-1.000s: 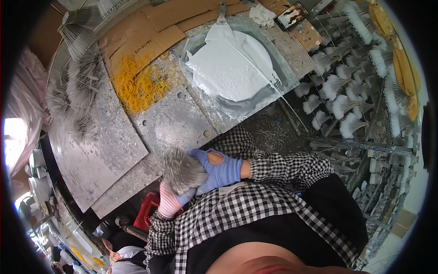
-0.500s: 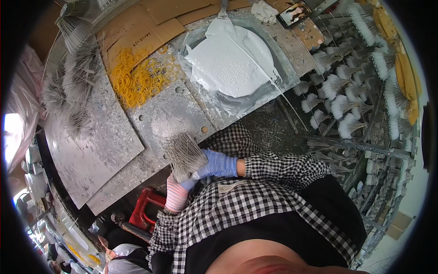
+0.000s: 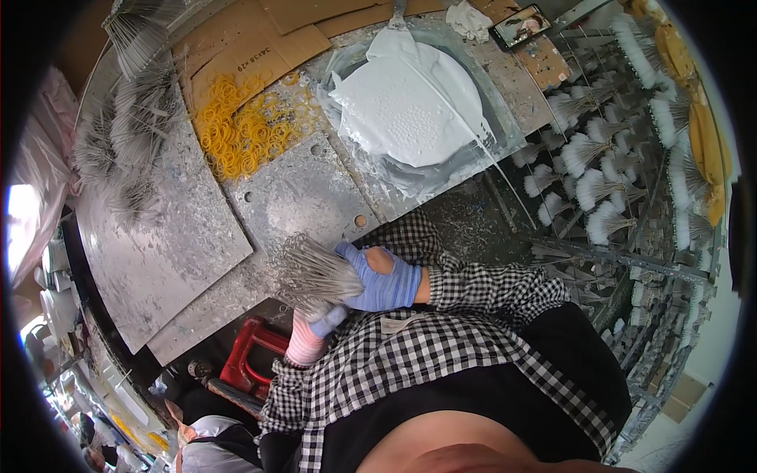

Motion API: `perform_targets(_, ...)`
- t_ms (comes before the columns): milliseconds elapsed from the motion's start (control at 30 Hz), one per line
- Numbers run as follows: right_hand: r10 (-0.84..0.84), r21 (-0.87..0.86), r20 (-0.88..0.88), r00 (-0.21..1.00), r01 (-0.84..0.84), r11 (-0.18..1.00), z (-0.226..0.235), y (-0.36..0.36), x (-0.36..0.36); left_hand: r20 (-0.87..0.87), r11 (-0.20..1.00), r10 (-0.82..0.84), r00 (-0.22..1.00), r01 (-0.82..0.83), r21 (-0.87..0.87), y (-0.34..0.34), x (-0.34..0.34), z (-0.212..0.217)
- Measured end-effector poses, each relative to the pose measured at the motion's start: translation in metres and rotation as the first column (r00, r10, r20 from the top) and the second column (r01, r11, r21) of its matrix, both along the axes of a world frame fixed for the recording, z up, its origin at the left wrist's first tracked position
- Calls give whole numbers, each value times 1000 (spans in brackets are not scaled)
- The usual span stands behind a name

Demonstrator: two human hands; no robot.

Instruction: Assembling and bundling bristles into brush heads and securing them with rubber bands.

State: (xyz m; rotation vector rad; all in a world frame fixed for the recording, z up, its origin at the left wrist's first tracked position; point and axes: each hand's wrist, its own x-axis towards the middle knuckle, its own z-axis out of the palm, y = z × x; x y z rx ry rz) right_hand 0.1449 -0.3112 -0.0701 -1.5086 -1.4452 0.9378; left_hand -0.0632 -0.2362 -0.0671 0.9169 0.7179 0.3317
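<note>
A bundle of thin grey wire stems [image 3: 315, 270] is held at the table's near edge, its loose ends fanning out to the left. My right hand [image 3: 386, 280], in a blue striped glove with a hole over its back, is closed round the bundle's right side. Under the bundle is my left hand [image 3: 306, 335], in a pink striped glove with a blue-grey fingertip; its fingers are curled against the lower end of the stems. The stems and the gloves hide part of the left fingers. Just beyond the bundle lies a worn metal plate [image 3: 303, 189] with round holes.
Yellow rubber bands [image 3: 233, 130] lie piled beyond the plate. A pan of thick white paste [image 3: 410, 102] holds a scraper and a thin rod. More wire bundles [image 3: 142, 130] lie at left; white-tipped ones hang on a rack [image 3: 599, 244] at right. A phone [image 3: 520, 27] and red stool [image 3: 251, 359] are near.
My right hand has rolled over, bringing the glove's hole into view. The bundle has tipped further to the left and its stems have spread. My left hand stays beneath it.
</note>
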Motion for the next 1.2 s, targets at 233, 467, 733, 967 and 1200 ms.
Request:
perform_targets(233,3,123,14,1000,-5,992,-14,-7,11,-79,999,36,996,-36,4,-4,17,11)
perform_targets(467,272,131,-18,962,-267,955,11,-14,68,-372,880,-177,911,316,354,20,-7,27)
perform_targets(733,-51,311,195,979,-12,950,-5,2,17,44,955,-118,992,125,-270,13,8,26)
perform_targets(967,-132,131,-127,983,149,980,-12,-4,-4,76,973,153,985,-136,-189,-12,31,29)
perform_targets(1200,182,-39,-287,941,-202,979,29,-30,57,-366,816,1,931,211,538,26,-4,57)
